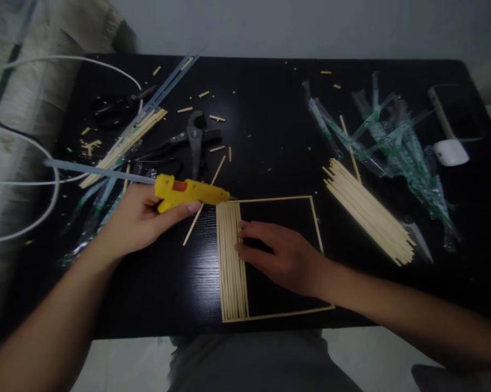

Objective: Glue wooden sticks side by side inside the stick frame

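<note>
My left hand (pixel 141 218) is closed round a yellow hot glue gun (pixel 192 191), with a long glue stick (pixel 94 169) sticking out of its back. The gun's nozzle is by the top left corner of a square frame (pixel 278 199) of thin wooden sticks. Inside the frame's left part, several sticks (pixel 231 261) lie side by side as a panel. My right hand (pixel 282 253) rests over the frame, its thumb and fingertips touching the panel's right edge. Whether those fingertips pinch a stick is unclear. A loose stick (pixel 191 226) lies under the gun.
Pliers (pixel 195 139) and black-handled scissors (pixel 115 106) lie at the back left, among cut stick ends. At right are a bundle of sticks (pixel 368 212), crumpled plastic wrappers (pixel 404 136), a blade (pixel 419 239), a phone (pixel 458 111) and a white case (pixel 450 152). A white cable (pixel 57 179) loops at left.
</note>
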The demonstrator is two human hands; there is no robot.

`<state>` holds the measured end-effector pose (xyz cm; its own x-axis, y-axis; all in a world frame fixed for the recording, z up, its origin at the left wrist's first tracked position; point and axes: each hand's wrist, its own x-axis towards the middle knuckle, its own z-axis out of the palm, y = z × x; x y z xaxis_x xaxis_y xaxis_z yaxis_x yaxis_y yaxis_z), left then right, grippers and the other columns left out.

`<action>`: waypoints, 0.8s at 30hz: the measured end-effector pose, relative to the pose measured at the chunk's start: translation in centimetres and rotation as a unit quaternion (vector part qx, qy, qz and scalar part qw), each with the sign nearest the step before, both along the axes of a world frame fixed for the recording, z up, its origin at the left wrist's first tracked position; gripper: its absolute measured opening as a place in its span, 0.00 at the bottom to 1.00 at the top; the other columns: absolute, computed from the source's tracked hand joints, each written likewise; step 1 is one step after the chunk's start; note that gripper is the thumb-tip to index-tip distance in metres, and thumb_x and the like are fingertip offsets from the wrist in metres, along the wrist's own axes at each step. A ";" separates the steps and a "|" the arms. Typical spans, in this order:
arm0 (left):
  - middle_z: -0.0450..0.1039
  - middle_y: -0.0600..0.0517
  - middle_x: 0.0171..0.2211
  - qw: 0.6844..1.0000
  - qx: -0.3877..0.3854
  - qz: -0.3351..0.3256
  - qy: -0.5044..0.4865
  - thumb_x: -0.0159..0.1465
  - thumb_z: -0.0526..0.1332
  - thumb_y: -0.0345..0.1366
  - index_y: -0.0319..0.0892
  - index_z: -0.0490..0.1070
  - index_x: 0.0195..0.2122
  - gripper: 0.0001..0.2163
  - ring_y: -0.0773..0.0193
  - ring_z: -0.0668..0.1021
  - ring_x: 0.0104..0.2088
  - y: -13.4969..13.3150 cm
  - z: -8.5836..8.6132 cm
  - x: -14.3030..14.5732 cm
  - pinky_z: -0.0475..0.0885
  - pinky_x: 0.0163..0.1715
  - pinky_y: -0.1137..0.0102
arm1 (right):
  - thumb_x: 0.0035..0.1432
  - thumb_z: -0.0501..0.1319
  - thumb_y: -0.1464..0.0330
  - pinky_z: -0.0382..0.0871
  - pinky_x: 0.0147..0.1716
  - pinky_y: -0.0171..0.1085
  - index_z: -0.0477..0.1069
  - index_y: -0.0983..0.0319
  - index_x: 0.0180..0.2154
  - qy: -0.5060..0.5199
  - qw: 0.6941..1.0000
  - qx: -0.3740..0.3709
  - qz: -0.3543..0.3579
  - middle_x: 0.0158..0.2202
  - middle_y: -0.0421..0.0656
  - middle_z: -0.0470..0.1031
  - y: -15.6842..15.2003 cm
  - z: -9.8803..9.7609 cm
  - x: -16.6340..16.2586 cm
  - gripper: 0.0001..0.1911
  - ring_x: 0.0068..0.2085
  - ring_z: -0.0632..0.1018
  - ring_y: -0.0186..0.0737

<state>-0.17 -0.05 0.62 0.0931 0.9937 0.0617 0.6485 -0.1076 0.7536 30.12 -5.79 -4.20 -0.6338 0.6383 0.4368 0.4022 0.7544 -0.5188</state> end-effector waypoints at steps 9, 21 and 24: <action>0.87 0.52 0.33 0.993 0.100 0.056 -0.038 0.62 0.73 0.47 0.45 0.86 0.35 0.11 0.61 0.85 0.31 -0.1 -2.7 0.9 0.80 0.33 0.69 | 0.75 0.65 0.75 0.87 0.58 0.47 0.80 0.64 0.52 0.001 0.998 0.068 0.020 0.53 0.52 0.86 0.4 -0.3 0.1 0.08 0.60 0.86 0.48; 0.89 0.50 0.41 0.996 0.080 0.045 -0.013 0.66 0.71 0.50 0.43 0.86 0.44 0.16 0.60 0.85 0.37 0.1 -3.1 0.1 0.80 0.40 0.66 | 0.76 0.65 0.72 0.87 0.56 0.43 0.81 0.60 0.50 0.030 0.998 -0.022 -0.049 0.56 0.49 0.84 1.9 3.6 1.3 0.06 0.55 0.87 0.44; 0.88 0.51 0.39 0.997 0.068 0.040 -0.012 0.65 0.71 0.49 0.42 0.85 0.43 0.15 0.60 0.82 0.35 0.1 -2.9 0.2 0.78 0.39 0.66 | 0.73 0.67 0.69 0.86 0.53 0.48 0.82 0.56 0.45 -0.037 0.981 -0.007 -0.188 0.53 0.46 0.85 3.2 5.7 4.2 0.04 0.51 0.87 0.47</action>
<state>-0.02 0.04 -2.27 0.0101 0.9801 0.1984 0.6418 -0.1585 0.7503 34.34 -2.57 1.53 -0.3810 0.8389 0.3886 0.6881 0.5380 -0.4869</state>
